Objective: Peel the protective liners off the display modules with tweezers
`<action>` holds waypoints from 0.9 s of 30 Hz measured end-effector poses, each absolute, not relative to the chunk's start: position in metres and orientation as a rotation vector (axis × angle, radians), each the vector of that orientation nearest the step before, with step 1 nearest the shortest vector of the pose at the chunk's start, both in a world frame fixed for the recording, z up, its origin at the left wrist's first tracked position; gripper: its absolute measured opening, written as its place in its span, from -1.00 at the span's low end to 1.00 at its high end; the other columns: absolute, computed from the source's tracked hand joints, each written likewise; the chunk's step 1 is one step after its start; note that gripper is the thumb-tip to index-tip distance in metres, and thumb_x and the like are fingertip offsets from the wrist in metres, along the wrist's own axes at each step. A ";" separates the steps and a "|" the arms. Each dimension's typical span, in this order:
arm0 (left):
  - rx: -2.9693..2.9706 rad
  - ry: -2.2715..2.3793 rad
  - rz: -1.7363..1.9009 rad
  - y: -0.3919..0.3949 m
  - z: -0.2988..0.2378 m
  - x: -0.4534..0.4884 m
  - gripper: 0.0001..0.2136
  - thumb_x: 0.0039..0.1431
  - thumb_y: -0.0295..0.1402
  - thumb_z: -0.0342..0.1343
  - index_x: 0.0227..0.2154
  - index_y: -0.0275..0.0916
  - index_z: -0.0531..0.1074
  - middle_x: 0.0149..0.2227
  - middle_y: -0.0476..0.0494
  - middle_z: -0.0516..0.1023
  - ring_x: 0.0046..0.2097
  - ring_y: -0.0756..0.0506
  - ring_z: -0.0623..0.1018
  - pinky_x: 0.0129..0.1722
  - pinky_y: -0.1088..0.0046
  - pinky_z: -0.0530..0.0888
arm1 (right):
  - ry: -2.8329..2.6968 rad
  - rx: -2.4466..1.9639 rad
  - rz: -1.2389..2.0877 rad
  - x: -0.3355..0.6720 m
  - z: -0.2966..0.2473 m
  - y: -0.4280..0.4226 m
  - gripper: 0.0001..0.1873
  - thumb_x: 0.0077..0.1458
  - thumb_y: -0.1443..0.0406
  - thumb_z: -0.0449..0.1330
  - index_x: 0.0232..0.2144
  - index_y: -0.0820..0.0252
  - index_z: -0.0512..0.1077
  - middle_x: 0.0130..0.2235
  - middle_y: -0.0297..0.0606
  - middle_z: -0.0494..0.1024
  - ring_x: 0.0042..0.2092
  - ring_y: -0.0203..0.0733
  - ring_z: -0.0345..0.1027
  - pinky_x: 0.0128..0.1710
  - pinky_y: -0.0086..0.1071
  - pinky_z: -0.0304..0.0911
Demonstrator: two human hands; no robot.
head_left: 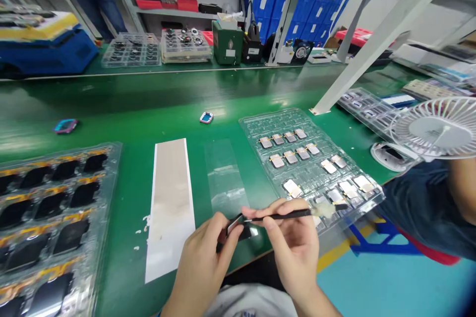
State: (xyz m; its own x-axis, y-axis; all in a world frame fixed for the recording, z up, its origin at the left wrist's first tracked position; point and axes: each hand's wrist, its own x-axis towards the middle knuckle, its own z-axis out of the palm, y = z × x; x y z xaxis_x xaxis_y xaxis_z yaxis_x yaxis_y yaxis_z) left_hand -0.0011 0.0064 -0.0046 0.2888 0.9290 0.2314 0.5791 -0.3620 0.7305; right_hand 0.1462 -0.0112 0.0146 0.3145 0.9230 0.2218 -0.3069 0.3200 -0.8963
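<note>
1. The left hand (203, 252) is closed narrow, with thumb and fingers pinching a small dark display module (238, 228) by its edges. The module sits just in front of the fingertips, above a green bench mat (130, 104).
2. The right hand (290, 242) is also closed narrow, gripping slim black tweezers (282, 216). Their tip reaches toward the left hand and appears to meet the module's edge, though the fingers partly hide the contact.
3. The module probably weighs very little and seems stiff but fragile. Its glossy face may be slippery and easily marked, so its edges look like the safest place to hold.
4. It looks thin and dark, with glare near the lower right and a pale strip along one edge. The fingers hide much of it.
5. Beyond the right hand lies a clear blister tray (275, 124) of gold-backed modules (277, 161). Ahead of the hands is a clear film strip (223, 173). Left of the left hand are a white strip (169, 208) and a tray of black panels (115, 151).
</note>
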 end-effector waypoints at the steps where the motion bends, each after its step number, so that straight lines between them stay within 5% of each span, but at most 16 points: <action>1: 2.033 1.352 0.903 0.006 -0.005 -0.002 -0.76 0.39 -0.30 0.01 -0.44 -0.13 0.20 -0.55 0.12 0.34 -0.54 -0.01 0.40 -0.52 0.54 0.31 | -0.872 -0.869 0.940 0.145 0.015 -0.011 -0.87 0.30 0.39 0.21 -0.18 0.05 0.34 -0.25 -0.35 0.55 -0.13 -0.14 0.63 -0.07 -0.20 0.56; 8: 1.789 1.355 0.917 0.002 0.000 -0.005 -0.79 0.36 -0.30 0.08 -0.43 -0.16 0.31 -0.56 0.10 0.45 -0.52 0.00 0.50 -0.51 0.59 0.38 | -0.903 -0.818 0.987 0.133 0.015 -0.008 -0.82 0.32 0.45 0.15 -0.14 0.04 0.34 -0.21 -0.36 0.54 -0.10 -0.17 0.62 -0.03 -0.18 0.55; 11: 1.732 1.303 0.911 0.003 0.003 -0.005 -0.92 0.36 -0.35 0.06 -0.21 -0.18 0.44 -0.44 0.04 0.59 -0.43 -0.01 0.58 -0.41 0.58 0.47 | -0.955 -0.773 0.988 0.127 0.018 -0.007 -0.76 0.32 0.50 0.11 -0.13 0.03 0.33 -0.20 -0.35 0.51 -0.07 -0.17 0.61 -0.12 -0.26 0.59; 15: 1.764 1.262 0.919 0.007 0.005 -0.005 -0.80 0.40 -0.38 0.00 -0.08 -0.20 0.51 -0.17 -0.12 0.69 -0.22 -0.06 0.66 -0.19 0.52 0.54 | -1.057 -0.742 0.900 0.121 0.018 -0.005 -0.72 0.31 0.54 0.07 -0.12 0.05 0.32 -0.18 -0.31 0.51 -0.04 -0.16 0.59 -0.05 -0.20 0.58; 27: 1.769 1.448 0.943 0.007 -0.002 -0.006 -0.62 0.41 -0.43 -0.10 0.20 -0.19 0.38 -0.08 -0.18 0.64 -0.12 -0.10 0.65 -0.15 0.41 0.56 | -1.117 -0.682 0.910 0.115 0.000 0.007 -0.69 0.30 0.57 0.06 -0.10 0.06 0.33 -0.19 -0.28 0.52 -0.01 -0.13 0.57 0.05 -0.07 0.52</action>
State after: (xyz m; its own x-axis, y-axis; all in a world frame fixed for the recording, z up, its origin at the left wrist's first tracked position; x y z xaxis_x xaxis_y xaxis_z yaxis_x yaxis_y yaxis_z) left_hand -0.0063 0.0068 -0.0022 0.1287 0.9839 0.1242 0.5111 -0.1732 0.8419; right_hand 0.1147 0.0070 0.0002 0.1642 0.8774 0.4507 -0.2635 0.4794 -0.8371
